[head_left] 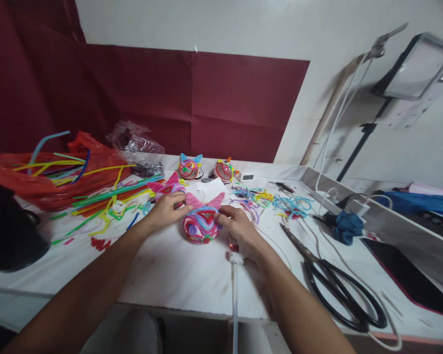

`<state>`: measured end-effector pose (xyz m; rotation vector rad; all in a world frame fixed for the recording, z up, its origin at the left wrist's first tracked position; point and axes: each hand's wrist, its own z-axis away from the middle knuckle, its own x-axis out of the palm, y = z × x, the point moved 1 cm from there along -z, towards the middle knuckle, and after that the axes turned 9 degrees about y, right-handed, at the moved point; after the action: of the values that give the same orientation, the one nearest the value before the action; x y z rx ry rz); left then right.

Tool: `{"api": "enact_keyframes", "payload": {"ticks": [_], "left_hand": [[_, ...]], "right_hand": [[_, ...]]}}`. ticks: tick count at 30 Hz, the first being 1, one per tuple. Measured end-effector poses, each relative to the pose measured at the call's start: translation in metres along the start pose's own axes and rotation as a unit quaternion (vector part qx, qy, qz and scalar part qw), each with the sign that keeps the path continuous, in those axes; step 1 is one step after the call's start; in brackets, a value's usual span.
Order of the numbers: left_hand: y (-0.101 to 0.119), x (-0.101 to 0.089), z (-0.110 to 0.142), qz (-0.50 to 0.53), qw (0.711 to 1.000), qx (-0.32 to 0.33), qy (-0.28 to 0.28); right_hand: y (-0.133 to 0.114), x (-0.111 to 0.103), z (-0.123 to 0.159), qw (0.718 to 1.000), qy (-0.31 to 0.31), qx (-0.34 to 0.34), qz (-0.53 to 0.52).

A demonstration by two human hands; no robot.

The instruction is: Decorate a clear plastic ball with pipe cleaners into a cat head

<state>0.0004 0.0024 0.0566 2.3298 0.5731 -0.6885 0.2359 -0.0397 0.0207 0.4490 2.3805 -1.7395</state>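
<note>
A colourful cat-eared mask (202, 222), covered in pink, blue, red and white fuzzy pipe cleaners, rests low over the front middle of the white table. My left hand (167, 212) is at its left edge, fingers curled and the thumb against the side below the pink ear. On the opposite edge, my right hand (238, 225) pinches the mask between thumb and fingers. Just behind my left hand lies a second pink-eared mask (170, 186), partly covered by it. A white device with a small red light (234, 248) and a cable sits under my right hand.
Large black-handled scissors (339, 282) and a dark tablet (409, 278) lie at right. Loose pipe cleaners (290, 202) are scattered behind; more fill a red plastic bag (96, 169) at left. Two finished-looking masks, one blue-eared mask (189, 168) and one orange-eared mask (224, 170), stand at the back.
</note>
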Motion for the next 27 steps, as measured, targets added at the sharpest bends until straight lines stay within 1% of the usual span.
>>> {"api": "enact_keyframes", "payload": {"ticks": [4,7,15,22,27], "left_hand": [[0.0001,0.0001,0.0002,0.008,1.000,0.007,0.006],[0.0000,0.0005,0.0008,0.005,1.000,0.002,0.006],[-0.0012,0.0006,0.0005,-0.001,1.000,0.008,0.012],[-0.0051,0.0000,-0.0008,0.009,1.000,0.028,0.010],[-0.0074,0.0022,-0.0012,0.012,1.000,0.025,0.011]], "right_hand": [[-0.0031,0.0009,0.0025,0.999,0.019,0.008,0.024],[-0.0023,0.0011,0.0024,0.999,0.016,0.009,0.037],[0.0044,0.0040,-0.0018,0.999,0.015,-0.006,0.042],[0.0028,0.0061,-0.0015,0.999,0.020,-0.012,0.040],[0.0014,0.0069,-0.0010,0.999,0.030,-0.004,0.040]]}}
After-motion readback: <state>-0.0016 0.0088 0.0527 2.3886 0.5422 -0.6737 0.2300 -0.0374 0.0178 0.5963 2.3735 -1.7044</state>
